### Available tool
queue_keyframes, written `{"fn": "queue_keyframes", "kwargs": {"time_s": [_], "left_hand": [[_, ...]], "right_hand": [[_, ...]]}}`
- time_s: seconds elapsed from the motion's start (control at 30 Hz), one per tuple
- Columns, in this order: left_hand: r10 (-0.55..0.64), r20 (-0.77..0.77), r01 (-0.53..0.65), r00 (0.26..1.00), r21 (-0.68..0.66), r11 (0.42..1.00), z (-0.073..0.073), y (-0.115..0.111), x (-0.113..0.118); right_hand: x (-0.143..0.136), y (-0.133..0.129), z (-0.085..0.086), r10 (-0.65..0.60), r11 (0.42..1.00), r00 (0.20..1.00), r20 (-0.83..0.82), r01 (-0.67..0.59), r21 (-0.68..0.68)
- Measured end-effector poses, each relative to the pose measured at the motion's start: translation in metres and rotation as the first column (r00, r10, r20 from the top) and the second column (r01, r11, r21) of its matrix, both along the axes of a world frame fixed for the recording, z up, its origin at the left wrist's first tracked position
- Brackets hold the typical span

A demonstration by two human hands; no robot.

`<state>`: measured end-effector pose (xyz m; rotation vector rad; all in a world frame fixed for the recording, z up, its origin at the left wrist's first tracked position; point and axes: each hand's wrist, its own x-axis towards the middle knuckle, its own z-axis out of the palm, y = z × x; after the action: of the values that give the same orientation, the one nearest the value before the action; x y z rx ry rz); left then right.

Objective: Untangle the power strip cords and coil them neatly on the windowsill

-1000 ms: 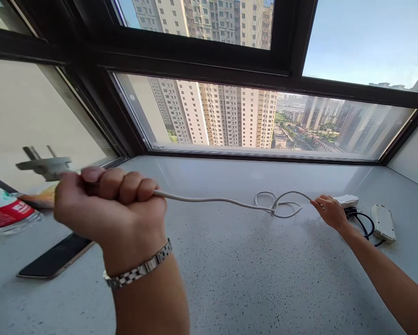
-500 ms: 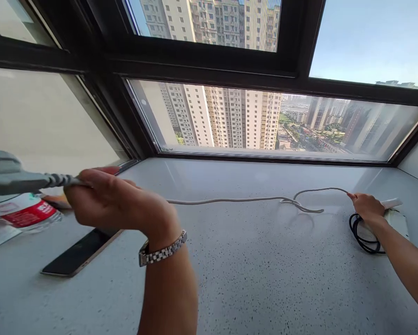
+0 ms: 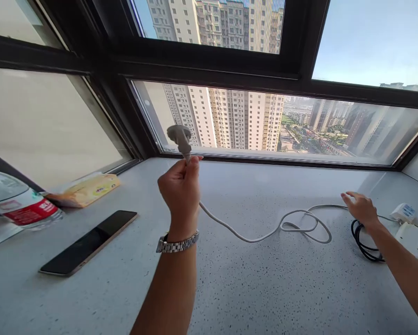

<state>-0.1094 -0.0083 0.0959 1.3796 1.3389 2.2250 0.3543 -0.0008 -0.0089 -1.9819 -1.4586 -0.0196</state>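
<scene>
Your left hand [image 3: 181,190] is closed around the white power cable [image 3: 243,239] directly below its plug [image 3: 180,136], which is held raised above the speckled countertop [image 3: 264,293], in front of the window. The cable descends to the countertop, crosses itself in loose loops, and passes behind your right hand [image 3: 361,208] to a white socket block [image 3: 404,212]. Your right hand is open, thumb and fingers apart; contact with the cable cannot be determined. A coiled black cable [image 3: 364,249] lies beside your right forearm. A smartphone [image 3: 90,242] lies to your left.
</scene>
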Motion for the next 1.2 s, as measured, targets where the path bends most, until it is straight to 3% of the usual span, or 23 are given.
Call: {"fn": "queue_keyframes", "kwargs": {"time_s": [0.07,0.13,0.27,0.33,0.4,0.47,0.5,0.57,0.6,0.67,0.8,0.87,0.93,1.0,1.07,1.13,1.2], "left_hand": [[-0.170,0.112,0.177,0.979,-0.061,0.982,-0.003,0.003,0.016],[-0.315,0.214,0.344,0.925,-0.115,0.932,-0.005,0.004,0.030],[-0.510,0.430,0.619,0.745,-0.159,0.769,-0.006,0.001,0.050],[-0.548,0.550,0.706,0.630,-0.110,0.700,-0.005,-0.001,0.057],[-0.549,0.670,0.759,0.500,-0.033,0.650,-0.003,-0.002,0.060],[-0.535,0.762,0.794,0.365,0.045,0.606,0.000,-0.003,0.059],[-0.529,0.790,0.804,0.308,0.081,0.589,0.002,-0.003,0.057],[-0.530,0.813,0.808,0.240,0.136,0.574,0.008,-0.005,0.047],[-0.535,0.812,0.801,0.231,0.153,0.578,0.011,-0.005,0.041],[-0.550,0.794,0.776,0.257,0.170,0.608,0.018,-0.008,0.023],[-0.602,0.677,0.752,0.422,0.109,0.650,0.027,-0.015,-0.013],[-0.645,0.551,0.799,0.530,-0.069,0.597,0.026,-0.020,-0.021],[-0.709,0.369,0.798,0.601,-0.321,0.509,0.022,-0.023,-0.018],[-0.765,0.181,0.732,0.618,-0.489,0.475,0.015,-0.023,-0.002],[-0.785,0.045,0.685,0.617,-0.521,0.509,0.005,-0.022,0.023],[-0.771,-0.003,0.675,0.637,-0.481,0.560,-0.007,-0.020,0.052],[-0.740,0.071,0.690,0.669,-0.432,0.581,-0.020,-0.019,0.079]], "right_hand": [[-0.046,-0.004,0.007,0.158,0.987,0.985,-0.067,-0.159,-0.023],[-0.092,-0.014,0.017,0.413,0.900,0.878,-0.243,-0.434,-0.040],[-0.170,-0.035,0.037,0.577,0.772,0.743,-0.339,-0.632,-0.070],[-0.202,-0.041,0.039,0.682,0.648,0.619,-0.389,-0.759,-0.071],[-0.229,-0.044,0.033,0.758,0.458,0.424,-0.495,-0.887,-0.059],[-0.250,-0.047,0.021,0.755,0.259,0.236,-0.611,-0.964,-0.053],[-0.257,-0.047,0.015,0.736,0.189,0.190,-0.649,-0.979,-0.073],[-0.262,-0.046,0.004,0.721,0.148,0.234,-0.652,-0.972,-0.185],[-0.259,-0.043,0.000,0.734,0.168,0.300,-0.609,-0.949,-0.265],[-0.244,-0.033,-0.002,0.758,0.272,0.451,-0.471,-0.875,-0.400],[-0.190,-0.007,0.011,0.626,0.563,0.738,-0.250,-0.650,-0.510],[-0.162,0.001,0.019,0.504,0.708,0.855,-0.126,-0.492,-0.506],[-0.138,0.004,0.026,0.391,0.791,0.919,-0.044,-0.360,-0.494],[-0.122,0.003,0.031,0.311,0.821,0.947,-0.083,-0.311,-0.478],[-0.117,0.000,0.038,0.253,0.855,0.934,-0.251,-0.337,-0.394],[-0.124,-0.004,0.047,0.253,0.892,0.833,-0.492,-0.398,-0.214],[-0.141,-0.011,0.057,0.317,0.907,0.674,-0.667,-0.420,0.007]]}}
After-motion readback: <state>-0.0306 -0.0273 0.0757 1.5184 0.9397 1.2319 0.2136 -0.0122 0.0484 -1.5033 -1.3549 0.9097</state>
